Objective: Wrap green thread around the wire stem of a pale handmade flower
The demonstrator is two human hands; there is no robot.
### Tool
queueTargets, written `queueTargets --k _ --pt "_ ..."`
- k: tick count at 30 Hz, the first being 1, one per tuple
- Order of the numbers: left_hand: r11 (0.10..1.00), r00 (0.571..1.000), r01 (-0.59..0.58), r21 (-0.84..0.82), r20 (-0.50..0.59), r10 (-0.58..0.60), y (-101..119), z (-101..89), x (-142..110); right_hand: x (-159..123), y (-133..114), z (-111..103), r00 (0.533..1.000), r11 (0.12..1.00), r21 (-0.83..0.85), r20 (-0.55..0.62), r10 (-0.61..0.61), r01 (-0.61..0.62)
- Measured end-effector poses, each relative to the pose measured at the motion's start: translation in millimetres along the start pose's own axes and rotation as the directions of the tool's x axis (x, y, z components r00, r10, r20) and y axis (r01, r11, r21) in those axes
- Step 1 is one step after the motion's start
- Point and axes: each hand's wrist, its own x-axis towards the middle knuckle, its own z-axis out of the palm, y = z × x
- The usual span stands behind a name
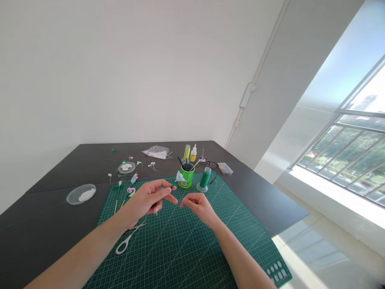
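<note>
Above the cutting mat [180, 249], my left hand [150, 198] is closed in a pinch on a small artificial flower. Its pale blue petals [179, 177] point away to the right, and a short piece of green stem shows at the fingertips. Just right of it, my right hand [200, 206] is curled with thumb and fingers together; whatever it grips, if anything, is too small to make out. White-handled scissors [124, 244] lie on the mat beneath my left wrist. Behind the flower stands a green can [187, 177] holding several dark and light sticks.
A spool of green thread [205, 179] stands right of the can, near black-framed glasses [213, 165] and a small clear box [225, 168]. Behind are a yellow-green spool [186, 152] and a glue bottle [193, 153]. Two shallow dishes [71, 197] and small flower pieces lie left.
</note>
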Motion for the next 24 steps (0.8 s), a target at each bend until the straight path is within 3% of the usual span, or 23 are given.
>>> queueTargets --k 6,16,19,24 --pt "0.977 0.994 -0.055 0.207 -0.079 0.072 2.7 -5.8 7.0 -5.3 3.4 -3.3 0.991 1.0 0.007 0.131 -0.027 0.027" --pt "0.914 0.982 -0.009 0.405 -0.172 0.085 2.5 -15.7 4.6 -24.8 -15.6 -13.1 0.953 0.991 -0.012 0.276 -0.128 0.136" --pt "0.884 0.985 0.014 0.468 -0.157 0.067 3.1 -18.4 3.3 -30.4 -36.3 -13.3 0.909 0.962 -0.09 0.361 -0.21 0.258" --pt "0.81 0.992 0.04 0.585 -0.119 0.037 9.2 -17.7 -1.1 -32.0 -97.4 -16.8 0.788 0.794 -0.235 0.446 -0.425 0.561"
